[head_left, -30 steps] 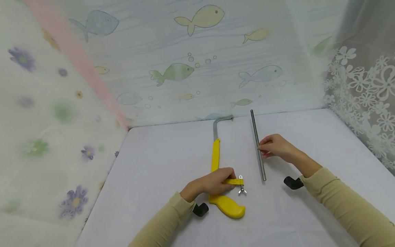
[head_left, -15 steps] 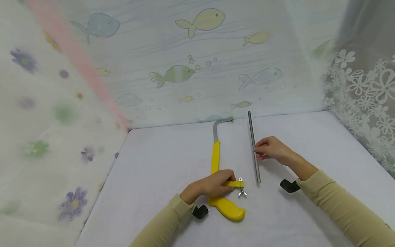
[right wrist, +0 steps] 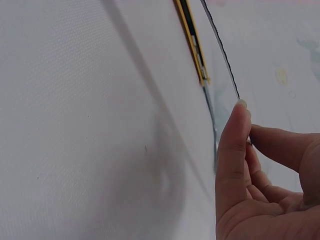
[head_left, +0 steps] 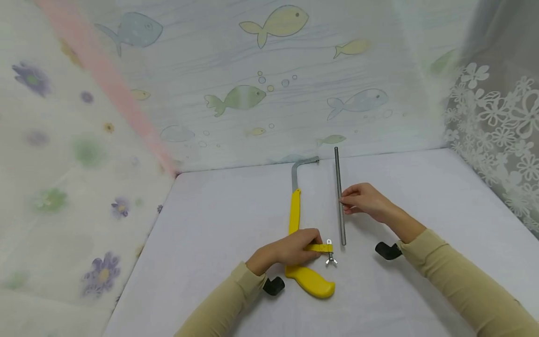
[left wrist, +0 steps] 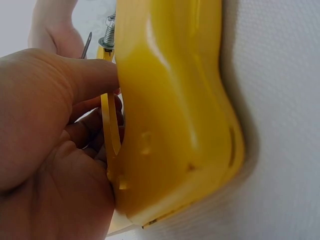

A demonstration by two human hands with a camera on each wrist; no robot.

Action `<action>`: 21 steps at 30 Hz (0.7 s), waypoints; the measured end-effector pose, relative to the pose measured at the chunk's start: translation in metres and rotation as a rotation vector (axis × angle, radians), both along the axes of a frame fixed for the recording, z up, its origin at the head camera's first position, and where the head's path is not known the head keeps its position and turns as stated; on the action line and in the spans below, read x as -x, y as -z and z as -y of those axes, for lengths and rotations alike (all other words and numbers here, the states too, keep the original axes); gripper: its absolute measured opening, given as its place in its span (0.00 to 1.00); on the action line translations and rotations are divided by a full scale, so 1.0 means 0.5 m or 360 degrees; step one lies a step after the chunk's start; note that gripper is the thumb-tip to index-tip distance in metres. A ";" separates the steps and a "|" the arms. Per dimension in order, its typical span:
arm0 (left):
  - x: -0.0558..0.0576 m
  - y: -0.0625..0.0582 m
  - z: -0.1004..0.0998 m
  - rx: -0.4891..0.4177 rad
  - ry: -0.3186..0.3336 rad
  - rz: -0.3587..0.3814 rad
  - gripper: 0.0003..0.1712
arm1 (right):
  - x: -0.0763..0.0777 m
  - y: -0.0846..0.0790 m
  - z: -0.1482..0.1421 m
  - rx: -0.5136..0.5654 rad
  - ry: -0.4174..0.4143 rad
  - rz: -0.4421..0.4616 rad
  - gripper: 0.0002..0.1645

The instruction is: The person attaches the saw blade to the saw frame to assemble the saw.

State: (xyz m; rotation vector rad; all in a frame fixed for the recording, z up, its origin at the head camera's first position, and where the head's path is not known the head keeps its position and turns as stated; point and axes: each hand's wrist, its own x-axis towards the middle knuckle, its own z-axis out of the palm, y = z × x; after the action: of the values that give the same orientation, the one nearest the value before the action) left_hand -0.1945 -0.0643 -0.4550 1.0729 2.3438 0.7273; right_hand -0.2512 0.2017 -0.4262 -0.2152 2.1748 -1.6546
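1. The person's right hand [head_left: 365, 203] is pinching a long, narrow, grey metal saw blade [head_left: 338, 173], thumb and fingertips together on its side near the middle.
2. The saw blade is looking like a plain, straight strip from the head; in the right wrist view, 1 dark edge is showing fine waves. It is hanging above the table, its soft shadow [right wrist: 142, 75] falling apart from it, and is running roughly lengthwise beside the open side of the saw frame, without touching it.
3. The person's left hand [head_left: 296, 247] is gripping a yellow and grey hacksaw frame [head_left: 294, 210] at its handle end, thumb and curled fingers around the short yellow bracket [head_left: 323, 248].
4. At the bracket's tip, a silvery metal wing nut [head_left: 331, 261] is spreading 2 small wings below a threaded post. Towards the person, a smooth, glossy, curved yellow handle [head_left: 313, 283] is lying on the table; at the far end, a grey metal bar [head_left: 295, 175] is bending sideways.
5. A white, finely textured cloth is covering the table [head_left: 210, 215]. Behind, a pale fabric wall [head_left: 294, 61] is displaying printed fish.
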 end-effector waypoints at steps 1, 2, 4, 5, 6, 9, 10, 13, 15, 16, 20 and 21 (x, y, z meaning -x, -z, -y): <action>0.000 0.000 0.000 0.0000 -0.0001 0.0002 0.07 | 0.000 0.000 0.002 0.0004 0.0001 -0.0002 0.22; 0.000 -0.001 0.000 0.0000 -0.0002 0.0005 0.07 | 0.000 0.000 0.004 0.0006 0.0001 -0.0007 0.22; 0.000 -0.001 0.000 0.0003 -0.0003 0.0005 0.07 | 0.001 0.001 0.007 0.0015 0.0003 -0.0015 0.22; 0.000 -0.002 0.000 0.0003 -0.0002 0.0004 0.07 | 0.002 0.002 0.008 0.0021 0.0004 -0.0015 0.23; 0.000 -0.002 0.000 0.0004 -0.0001 0.0004 0.07 | 0.002 0.003 0.010 0.0027 0.0006 -0.0015 0.23; 0.002 -0.001 0.000 0.0004 0.0003 -0.0002 0.07 | 0.003 0.004 0.014 0.0040 0.0006 -0.0014 0.23; 0.002 0.000 0.000 0.0005 0.0006 -0.0006 0.07 | 0.003 0.005 0.015 0.0046 0.0005 -0.0015 0.23; 0.004 0.002 0.000 0.0003 0.0011 -0.0015 0.07 | 0.005 0.005 0.018 0.0065 0.0005 -0.0022 0.23; 0.005 0.002 0.000 0.0004 0.0010 -0.0016 0.07 | 0.007 0.006 0.021 0.0079 0.0005 -0.0025 0.24; 0.006 0.002 0.000 0.0004 0.0007 -0.0013 0.07 | 0.009 0.007 0.022 0.0084 0.0004 -0.0026 0.24; 0.007 0.005 0.000 -0.0002 -0.0009 0.0010 0.07 | 0.013 0.009 0.028 0.0096 -0.0002 -0.0023 0.24; 0.007 0.005 0.000 -0.0003 -0.0010 0.0013 0.07 | 0.013 0.010 0.029 0.0100 -0.0004 -0.0022 0.24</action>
State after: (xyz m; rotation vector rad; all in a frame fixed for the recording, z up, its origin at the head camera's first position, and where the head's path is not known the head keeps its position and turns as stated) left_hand -0.1980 -0.0642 -0.4576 1.0623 2.3412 0.7350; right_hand -0.2578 0.1874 -0.4314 -0.2476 2.1333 -1.7267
